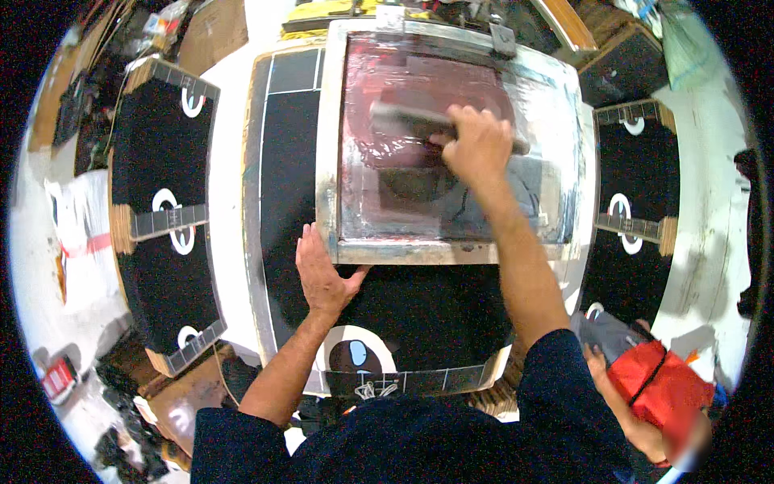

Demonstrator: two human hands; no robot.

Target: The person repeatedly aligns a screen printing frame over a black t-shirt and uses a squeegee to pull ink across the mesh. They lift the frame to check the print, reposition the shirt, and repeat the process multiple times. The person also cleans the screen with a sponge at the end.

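Note:
My right hand (pixel 481 145) is closed around a squeegee (pixel 411 118), blurred by motion, over the mesh of a screen printing frame (pixel 451 252). Dark red, wet-looking ink (pixel 367 149) coats the left and far parts of the mesh. A round dark shape shows through the mesh on the near side of the squeegee. At the frame's near left corner rests my left hand (pixel 322 278), fingers stretched along the left side and thumb spread beside the near edge. Black printed material (pixel 419 294) lies beneath the frame, with a white ring and a pale blue spot near me.
Stacks of similar black printed pieces stand at the left (pixel 161 153) and right (pixel 637 177). Clamps (pixel 502 39) sit on the frame's far edge. A person in red (pixel 661 379) is at the lower right. Yellow material (pixel 322 11) lies behind the frame.

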